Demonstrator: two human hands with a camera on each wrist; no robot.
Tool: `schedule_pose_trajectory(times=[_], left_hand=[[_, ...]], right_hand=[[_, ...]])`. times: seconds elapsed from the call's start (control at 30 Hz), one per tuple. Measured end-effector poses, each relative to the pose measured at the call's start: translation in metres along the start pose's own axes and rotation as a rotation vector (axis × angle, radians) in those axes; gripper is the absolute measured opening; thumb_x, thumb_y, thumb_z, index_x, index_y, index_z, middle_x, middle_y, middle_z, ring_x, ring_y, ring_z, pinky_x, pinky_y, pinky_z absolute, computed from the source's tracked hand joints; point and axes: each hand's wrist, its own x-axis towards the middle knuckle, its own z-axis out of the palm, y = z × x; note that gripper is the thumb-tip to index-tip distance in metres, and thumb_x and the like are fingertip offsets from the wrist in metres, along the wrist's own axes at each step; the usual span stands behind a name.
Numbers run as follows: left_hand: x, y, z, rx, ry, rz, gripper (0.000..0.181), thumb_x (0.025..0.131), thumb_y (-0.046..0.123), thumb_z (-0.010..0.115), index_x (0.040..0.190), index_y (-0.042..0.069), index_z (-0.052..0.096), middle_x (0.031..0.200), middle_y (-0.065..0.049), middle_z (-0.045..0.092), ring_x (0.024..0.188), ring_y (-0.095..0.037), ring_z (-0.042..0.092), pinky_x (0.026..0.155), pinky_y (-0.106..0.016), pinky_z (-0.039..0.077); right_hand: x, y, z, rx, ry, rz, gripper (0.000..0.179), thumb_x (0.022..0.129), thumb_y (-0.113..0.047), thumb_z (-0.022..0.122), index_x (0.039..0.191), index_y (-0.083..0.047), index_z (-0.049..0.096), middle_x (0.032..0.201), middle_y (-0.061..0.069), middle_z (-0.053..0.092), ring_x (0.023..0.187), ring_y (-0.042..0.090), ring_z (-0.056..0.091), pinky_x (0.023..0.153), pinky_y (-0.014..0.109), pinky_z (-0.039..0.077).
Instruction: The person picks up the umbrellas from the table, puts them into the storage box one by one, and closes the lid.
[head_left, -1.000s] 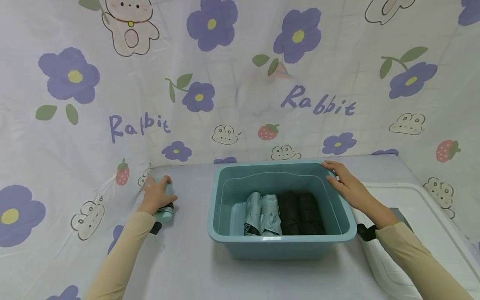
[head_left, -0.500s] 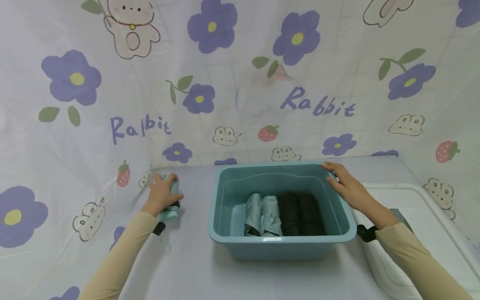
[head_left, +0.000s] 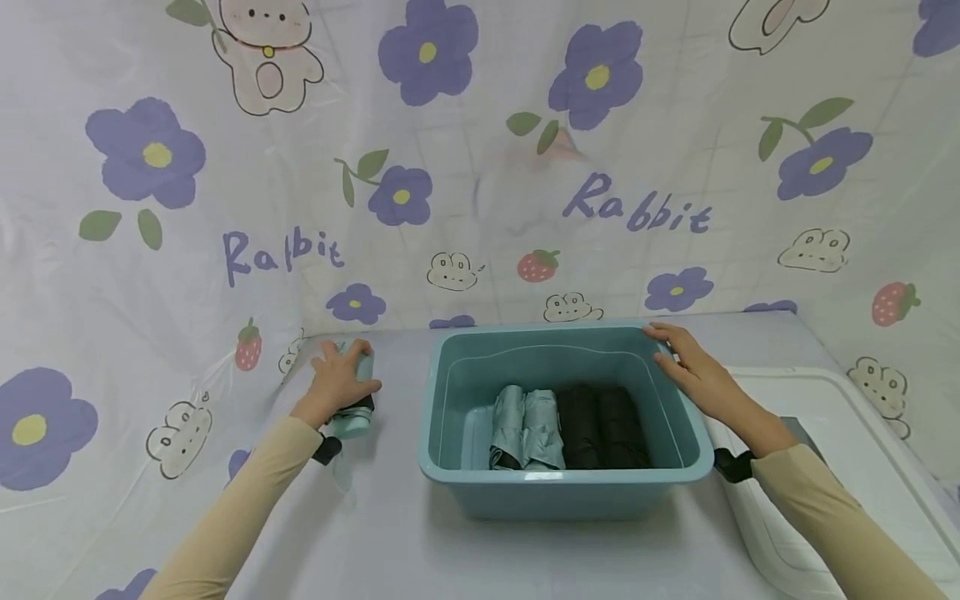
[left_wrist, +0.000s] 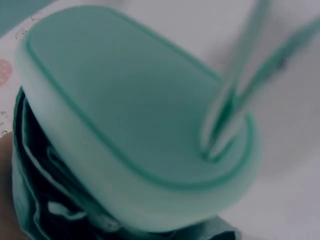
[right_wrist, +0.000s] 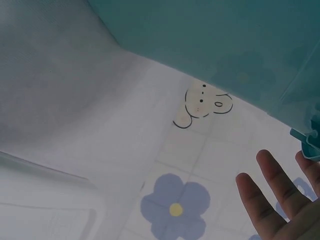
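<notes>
My left hand [head_left: 337, 385] grips a compact folding umbrella [head_left: 351, 427], light teal with dark folds, left of the bin. Close up in the left wrist view, its flat oval handle end [left_wrist: 125, 100] shows a looped wrist strap [left_wrist: 240, 90]. At the far right corner of the blue-green plastic bin [head_left: 570, 477], my right hand [head_left: 701, 372] rests on the rim; the right wrist view shows straight, spread fingers [right_wrist: 282, 182] beside the outer wall. Inside the bin lie two light blue rolled bundles [head_left: 522, 429] and two black ones [head_left: 603, 429], side by side.
A white lid-like panel [head_left: 855, 508] lies right of the bin, partly under my right forearm, with a grey patch [head_left: 802, 433] on it. Behind the table hangs a printed sheet [head_left: 480, 208] with flowers and rabbits. Bare bin floor [head_left: 474, 437] shows at the left inside.
My left hand has moved a little to the right with the umbrella, closer to the bin. The right hand and the bin stay put.
</notes>
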Motion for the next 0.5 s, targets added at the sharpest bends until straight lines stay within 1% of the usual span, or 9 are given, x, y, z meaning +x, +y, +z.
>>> schedule_pose_trajectory(times=[0.1,0.27,0.5], left_hand=[[-0.001,0.010,-0.005,0.005,-0.019,0.013,0.054,0.079,0.037,0.066,0.121,0.018,0.040,0.117,-0.033,0.022,0.091,-0.049,0.032,0.061,-0.047,0.045],[-0.004,0.024,-0.013,-0.001,-0.053,0.008,0.055,0.079,0.038,0.065,0.124,0.020,0.039,0.118,-0.029,0.021,0.092,-0.044,0.033,0.061,-0.045,0.045],[-0.006,0.040,-0.024,-0.021,-0.073,0.044,0.050,0.081,0.035,0.063,0.122,0.020,0.039,0.117,-0.028,0.019,0.091,-0.044,0.033,0.065,-0.049,0.044]], right_hand=[[0.000,0.001,0.000,0.008,0.000,-0.002,0.047,0.100,-0.020,0.042,0.143,-0.004,0.030,0.147,0.020,0.023,0.131,0.046,0.026,0.096,0.066,0.027],[0.000,0.001,0.001,0.008,0.001,-0.006,0.047,0.100,-0.020,0.042,0.143,-0.003,0.030,0.147,0.021,0.023,0.131,0.047,0.026,0.096,0.067,0.026],[0.000,0.001,0.001,-0.006,0.002,-0.006,0.047,0.100,-0.022,0.040,0.142,-0.003,0.030,0.147,0.022,0.023,0.130,0.048,0.027,0.095,0.067,0.027]])
